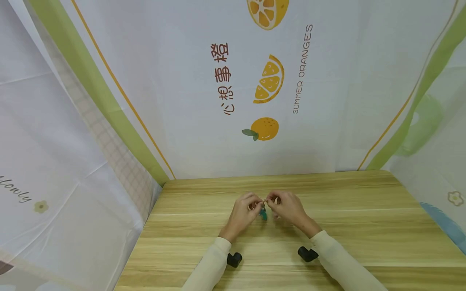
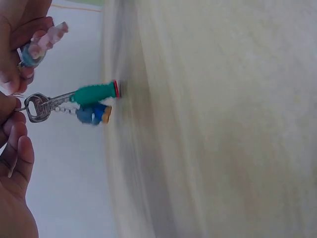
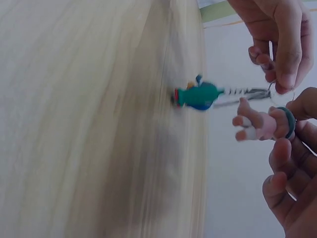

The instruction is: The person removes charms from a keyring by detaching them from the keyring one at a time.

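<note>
Over the counter, mid-front, I have both hands meeting: left hand pinches the keyring, right hand pinches the pink charm. I judge I'm mid-detaching; next needs prying the ring's coil.

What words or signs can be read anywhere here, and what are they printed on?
"SUMMER ORANGES", running up the back curtain beside the orange slices.
"心想事橙", in brown characters, on the same curtain left of the slices.
"slowly", only partly in view, in script on the left curtain.
The key and charms held between the left hand and right hand show no readable text; the wrist views are too blurred to tell.
</note>
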A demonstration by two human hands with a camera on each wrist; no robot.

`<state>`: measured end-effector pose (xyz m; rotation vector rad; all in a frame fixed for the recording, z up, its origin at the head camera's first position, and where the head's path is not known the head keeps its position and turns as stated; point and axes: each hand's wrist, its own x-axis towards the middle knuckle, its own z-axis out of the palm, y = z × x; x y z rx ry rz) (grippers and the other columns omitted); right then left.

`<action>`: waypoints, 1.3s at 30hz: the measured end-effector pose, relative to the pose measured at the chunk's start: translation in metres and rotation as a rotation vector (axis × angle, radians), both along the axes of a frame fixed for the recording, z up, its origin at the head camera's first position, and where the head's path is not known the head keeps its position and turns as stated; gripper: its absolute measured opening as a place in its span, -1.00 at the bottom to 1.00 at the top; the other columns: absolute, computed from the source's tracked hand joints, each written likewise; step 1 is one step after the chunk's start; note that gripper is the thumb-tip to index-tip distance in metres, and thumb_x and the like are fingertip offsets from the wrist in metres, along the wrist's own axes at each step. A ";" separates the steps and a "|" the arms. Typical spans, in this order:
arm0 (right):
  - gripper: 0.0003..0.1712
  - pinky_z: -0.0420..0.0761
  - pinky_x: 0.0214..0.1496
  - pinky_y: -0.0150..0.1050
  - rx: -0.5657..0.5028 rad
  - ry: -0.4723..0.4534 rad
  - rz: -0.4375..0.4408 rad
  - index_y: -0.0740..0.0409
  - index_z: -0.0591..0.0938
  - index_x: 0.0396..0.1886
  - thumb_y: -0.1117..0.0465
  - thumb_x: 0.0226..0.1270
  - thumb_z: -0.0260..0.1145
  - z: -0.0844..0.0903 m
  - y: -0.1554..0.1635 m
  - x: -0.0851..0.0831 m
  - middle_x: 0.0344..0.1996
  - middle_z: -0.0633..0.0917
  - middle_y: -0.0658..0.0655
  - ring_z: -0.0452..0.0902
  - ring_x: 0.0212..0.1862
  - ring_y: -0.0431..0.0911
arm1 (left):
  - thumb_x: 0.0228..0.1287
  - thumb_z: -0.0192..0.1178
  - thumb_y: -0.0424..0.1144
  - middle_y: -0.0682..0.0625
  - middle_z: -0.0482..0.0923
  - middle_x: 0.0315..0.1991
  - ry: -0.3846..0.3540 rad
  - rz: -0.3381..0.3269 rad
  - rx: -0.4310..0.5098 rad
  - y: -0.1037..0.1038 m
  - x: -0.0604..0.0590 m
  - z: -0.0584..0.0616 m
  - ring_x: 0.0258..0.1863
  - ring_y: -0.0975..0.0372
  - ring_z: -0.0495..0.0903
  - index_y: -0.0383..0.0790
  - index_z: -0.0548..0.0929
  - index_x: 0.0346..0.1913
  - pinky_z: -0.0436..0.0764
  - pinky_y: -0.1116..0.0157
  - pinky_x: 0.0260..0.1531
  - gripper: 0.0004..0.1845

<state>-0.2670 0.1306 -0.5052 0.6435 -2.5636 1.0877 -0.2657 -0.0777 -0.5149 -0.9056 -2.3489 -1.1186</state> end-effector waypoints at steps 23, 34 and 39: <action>-0.93 0.50 -0.49 -0.41 0.003 0.025 0.032 0.00 0.79 -0.26 0.25 0.47 0.44 0.001 0.000 -0.001 -0.45 0.75 -0.09 0.48 -0.53 -0.38 | 0.56 0.28 -0.30 0.01 0.68 -0.23 -0.081 0.008 -0.074 0.002 0.001 0.007 -0.32 0.13 0.65 -0.20 0.76 -0.11 0.64 0.42 -0.31 -0.92; -0.93 0.47 -0.50 -0.42 0.039 0.018 0.014 0.02 0.78 -0.26 0.23 0.48 0.45 0.001 0.001 0.001 -0.43 0.76 -0.07 0.46 -0.54 -0.38 | 0.55 0.28 -0.31 0.03 0.64 -0.29 -0.059 0.021 -0.079 0.005 0.002 0.006 -0.34 0.20 0.62 -0.20 0.75 -0.15 0.58 0.46 -0.34 -0.92; -0.94 0.46 -0.51 -0.41 0.043 0.015 0.008 0.01 0.78 -0.25 0.25 0.47 0.45 0.002 0.001 0.001 -0.45 0.75 -0.08 0.44 -0.54 -0.43 | 0.56 0.28 -0.32 0.02 0.65 -0.29 -0.049 -0.001 -0.047 0.004 0.002 0.006 -0.37 0.31 0.55 -0.27 0.75 -0.15 0.60 0.47 -0.34 -0.89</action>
